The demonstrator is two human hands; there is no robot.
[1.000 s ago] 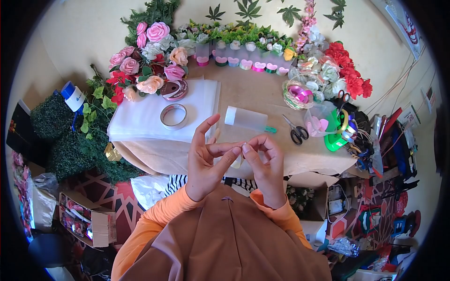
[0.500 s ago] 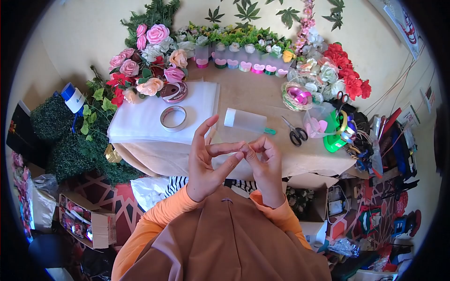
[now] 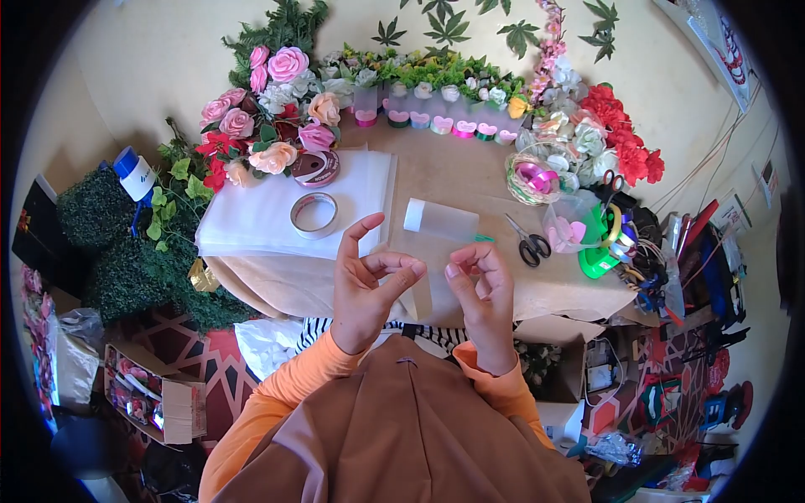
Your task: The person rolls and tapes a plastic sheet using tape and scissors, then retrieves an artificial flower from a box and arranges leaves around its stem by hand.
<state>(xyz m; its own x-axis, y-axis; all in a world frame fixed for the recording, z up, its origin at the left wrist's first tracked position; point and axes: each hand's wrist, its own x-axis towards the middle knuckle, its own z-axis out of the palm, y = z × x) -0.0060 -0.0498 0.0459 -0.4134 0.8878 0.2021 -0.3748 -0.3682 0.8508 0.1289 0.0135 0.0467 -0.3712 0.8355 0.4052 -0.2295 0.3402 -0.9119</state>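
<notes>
Left hand: your left hand (image 3: 366, 281) pinches the upper end of a clear tape strip (image 3: 424, 289), forefinger raised clear so nothing else sticks.
Right hand: your right hand (image 3: 480, 293) is curled, fingertips pressed together just beside the strip; whether it grips the strip, you cannot tell.
Strip: hangs between both hands, above the table (image 3: 453, 172) edge.
Within reach: tape roll (image 3: 314, 215), scissors (image 3: 528, 241), frosted bottle (image 3: 440, 221).

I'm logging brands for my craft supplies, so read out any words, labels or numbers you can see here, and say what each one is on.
None can be read.
Maroon ribbon spool: pale print on its face, too blurred to read.
Blue-capped bottle: dark marks on its white label, too small.
Poster on the wall: printed graphics, illegible.
Tape roll, frosted tube, scissors: no text visible.
</notes>
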